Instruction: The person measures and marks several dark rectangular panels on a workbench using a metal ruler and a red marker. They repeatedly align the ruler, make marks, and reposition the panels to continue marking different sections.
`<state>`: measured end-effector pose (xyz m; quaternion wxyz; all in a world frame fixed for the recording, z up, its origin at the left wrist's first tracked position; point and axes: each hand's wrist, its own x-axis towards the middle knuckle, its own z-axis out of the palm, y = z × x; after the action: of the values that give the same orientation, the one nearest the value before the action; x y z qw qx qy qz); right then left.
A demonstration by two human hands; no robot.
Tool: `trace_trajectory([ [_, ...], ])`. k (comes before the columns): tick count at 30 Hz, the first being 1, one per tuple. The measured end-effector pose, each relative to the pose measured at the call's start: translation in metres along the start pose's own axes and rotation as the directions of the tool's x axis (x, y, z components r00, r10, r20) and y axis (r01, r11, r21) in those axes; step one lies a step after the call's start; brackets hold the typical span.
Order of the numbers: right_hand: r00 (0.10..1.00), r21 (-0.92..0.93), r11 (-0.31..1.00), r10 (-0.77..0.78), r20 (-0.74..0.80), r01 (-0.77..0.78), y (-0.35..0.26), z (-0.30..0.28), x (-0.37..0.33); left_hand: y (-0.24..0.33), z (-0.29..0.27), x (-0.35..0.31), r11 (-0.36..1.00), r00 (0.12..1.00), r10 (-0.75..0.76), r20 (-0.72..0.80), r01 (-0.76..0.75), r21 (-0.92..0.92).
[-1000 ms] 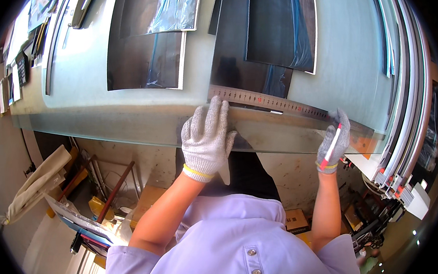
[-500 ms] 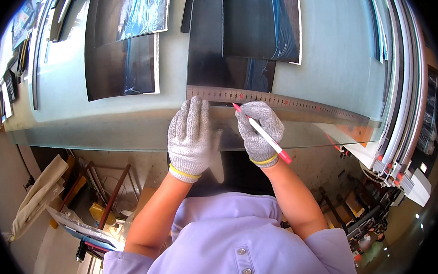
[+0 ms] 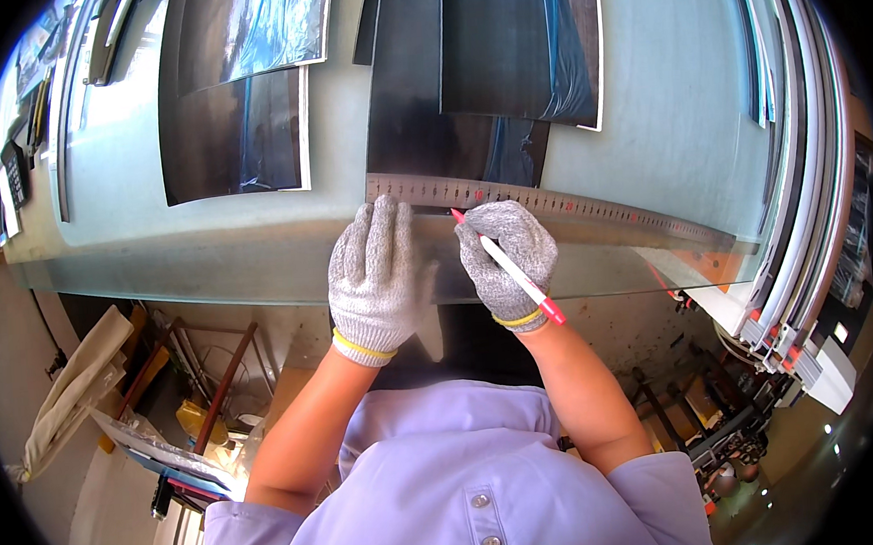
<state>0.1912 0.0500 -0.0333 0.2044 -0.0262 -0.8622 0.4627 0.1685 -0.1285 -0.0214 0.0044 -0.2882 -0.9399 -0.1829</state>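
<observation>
My left hand (image 3: 375, 276), in a grey knitted glove with a yellow cuff edge, lies palm down with fingers stretched, its fingertips at the left end of a long steel ruler (image 3: 603, 209). The ruler runs along the near edge of a glossy dark sheet (image 3: 423, 138) and extends to the right over the glass tabletop (image 3: 670, 88). Gloved the same way, my right hand (image 3: 514, 233) grips a white marker pen (image 3: 517, 278) with red ends. Its pink-red tip points up-left, close to the ruler's lower edge; whether it touches the sheet I cannot tell.
More dark sheets with blue film (image 3: 517, 43) overlap beyond the ruler, and another stack (image 3: 228, 135) lies to the left. Long rails (image 3: 810, 140) border the table's right side. Below the glass edge at left are a metal frame (image 3: 229, 385) and a beige cloth (image 3: 79, 394).
My right hand and the marker have shifted slightly left along the ruler. My left hand stays flat at the ruler's end. The whole view has shifted a little.
</observation>
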Motion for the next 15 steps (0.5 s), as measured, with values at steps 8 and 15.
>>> trace_trajectory([
  [8,0.999,-0.002,1.000,-0.026,0.039,0.026,0.0003,-0.0027,0.0027,0.0007,-0.0003,0.0011,1.000,1.000,-0.001,0.006,0.001,0.005],
  [15,0.998,0.060,0.997,0.039,0.040,-0.042,-0.0019,-0.0061,0.0036,-0.0007,-0.0002,0.0005,1.000,1.000,0.010,0.014,-0.010,-0.010],
])
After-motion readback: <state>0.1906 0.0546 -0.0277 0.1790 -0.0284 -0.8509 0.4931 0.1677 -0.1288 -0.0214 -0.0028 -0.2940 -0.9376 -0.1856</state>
